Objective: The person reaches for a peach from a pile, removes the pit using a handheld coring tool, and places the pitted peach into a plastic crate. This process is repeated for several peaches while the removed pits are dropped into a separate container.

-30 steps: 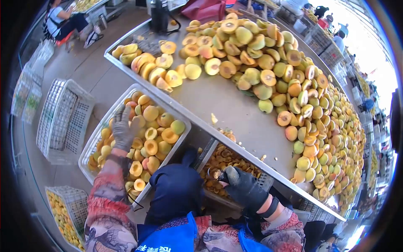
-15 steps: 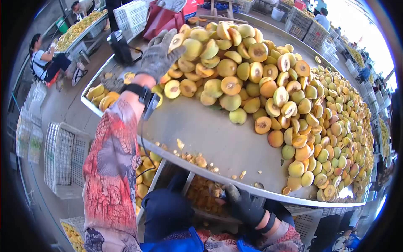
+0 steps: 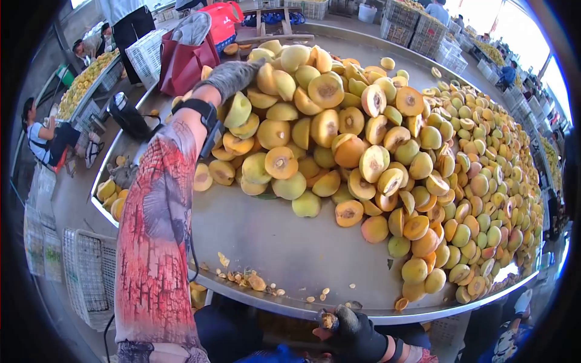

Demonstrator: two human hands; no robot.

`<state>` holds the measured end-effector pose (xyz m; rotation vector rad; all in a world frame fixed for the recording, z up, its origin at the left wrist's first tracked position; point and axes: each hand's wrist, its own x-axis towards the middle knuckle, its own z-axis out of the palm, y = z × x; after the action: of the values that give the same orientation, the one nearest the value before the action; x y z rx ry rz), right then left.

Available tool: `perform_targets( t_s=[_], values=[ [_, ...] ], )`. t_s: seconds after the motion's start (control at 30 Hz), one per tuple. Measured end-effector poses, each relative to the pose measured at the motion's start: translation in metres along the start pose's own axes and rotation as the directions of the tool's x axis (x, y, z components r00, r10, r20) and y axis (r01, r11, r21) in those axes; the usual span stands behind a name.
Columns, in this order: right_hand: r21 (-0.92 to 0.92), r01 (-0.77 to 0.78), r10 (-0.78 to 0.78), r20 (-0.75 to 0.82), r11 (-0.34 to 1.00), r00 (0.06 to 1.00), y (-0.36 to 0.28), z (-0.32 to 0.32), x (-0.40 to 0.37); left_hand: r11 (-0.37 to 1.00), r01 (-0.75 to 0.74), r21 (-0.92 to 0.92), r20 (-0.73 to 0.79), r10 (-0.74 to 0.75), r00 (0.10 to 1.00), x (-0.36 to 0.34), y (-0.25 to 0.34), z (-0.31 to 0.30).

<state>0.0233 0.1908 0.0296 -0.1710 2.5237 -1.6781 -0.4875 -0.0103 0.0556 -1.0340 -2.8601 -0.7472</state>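
A big heap of halved yellow peaches point(image 3: 339, 139) covers the round metal table point(image 3: 284, 242). My left hand point(image 3: 233, 75), in a grey glove, is stretched far out and lies on the heap's upper left side. It touches a peach half point(image 3: 267, 78) that hides its fingertips. A black wrist strap point(image 3: 203, 115) sits above the red-patterned sleeve. My right hand point(image 3: 354, 333), in a black glove, stays below the table's near rim, closed around a small pitting tool point(image 3: 327, 319).
Pit scraps point(image 3: 254, 281) lie along the near rim. A red bag point(image 3: 187, 51) and a black jug point(image 3: 130, 115) stand at the table's far left. White crates point(image 3: 91, 272) sit on the floor at left. A seated person point(image 3: 45, 136) and other people work beyond.
My left hand left the crate of peaches at lower left, swung up across the table and settled on the heap. My view moved forward over the table. The right hand stayed low.
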Motion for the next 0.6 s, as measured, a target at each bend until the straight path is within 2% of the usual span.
perform_targets(
  t_s=[0.03, 0.07, 0.1, 0.13, 0.2, 0.23, 0.27, 0.33, 0.37, 0.4, 0.47, 0.5, 0.6],
  values=[
    [0.018, 0.002, -0.002, -0.001, 1.000, 1.000, -0.001, -0.001, 0.003, 0.960, -0.021, 0.278, 0.011, 0.018, 1.000, -0.015, 0.024, -0.004],
    [-0.066, -0.002, 0.004, 0.037, 0.998, 0.999, -0.002, -0.006, 0.005, 0.848, -0.044, 0.528, 0.028, 0.034, 0.999, -0.029, 0.041, -0.002],
    [-0.150, -0.006, 0.017, 0.074, 0.989, 0.997, -0.004, -0.009, 0.006, 0.824, -0.113, 0.556, 0.035, 0.112, 0.993, -0.039, 0.045, 0.004],
    [-0.137, -0.012, 0.022, 0.070, 0.991, 0.997, -0.008, -0.009, 0.008, 0.821, -0.121, 0.558, 0.050, 0.113, 0.992, -0.046, 0.049, 0.012],
    [-0.105, 0.109, -0.099, 0.097, 0.989, 0.990, -0.014, -0.007, 0.011, 0.871, -0.233, 0.432, 0.152, 0.184, 0.971, -0.064, 0.059, 0.030],
    [0.036, 0.136, -0.139, 0.117, 0.990, 0.983, -0.006, -0.005, 0.012, 0.865, -0.260, 0.428, 0.204, 0.188, 0.961, -0.076, 0.062, 0.038],
    [0.044, 0.114, -0.119, 0.117, 0.992, 0.986, -0.006, -0.003, 0.012, 0.870, -0.266, 0.414, 0.222, 0.187, 0.957, -0.090, 0.083, 0.040],
    [0.012, 0.090, -0.091, 0.109, 0.996, 0.990, -0.008, 0.004, 0.014, 0.929, 0.099, 0.356, 0.137, -0.156, 0.978, -0.116, 0.131, 0.041],
    [-0.051, 0.138, -0.132, 0.104, 0.989, 0.986, -0.009, 0.004, 0.013, 0.959, 0.099, 0.267, 0.115, -0.134, 0.984, -0.119, 0.105, 0.056],
    [-0.040, 0.117, -0.112, 0.109, 0.992, 0.988, -0.005, 0.006, 0.010, 0.960, 0.102, 0.260, 0.137, -0.141, 0.980, -0.131, 0.112, 0.061],
    [-0.023, 0.171, -0.169, 0.082, 0.985, 0.982, 0.004, 0.012, 0.008, 0.950, 0.110, 0.292, 0.145, -0.158, 0.977, -0.150, 0.125, 0.063],
    [0.007, 0.150, -0.150, 0.093, 0.989, 0.984, 0.000, 0.011, 0.007, 0.943, 0.096, 0.318, 0.079, -0.128, 0.989, -0.160, 0.125, 0.069],
    [0.097, 0.097, -0.106, 0.084, 0.990, 0.991, 0.005, 0.015, -0.001, 0.918, 0.053, 0.393, 0.127, -0.111, 0.986, -0.178, 0.129, 0.075]
  ],
)
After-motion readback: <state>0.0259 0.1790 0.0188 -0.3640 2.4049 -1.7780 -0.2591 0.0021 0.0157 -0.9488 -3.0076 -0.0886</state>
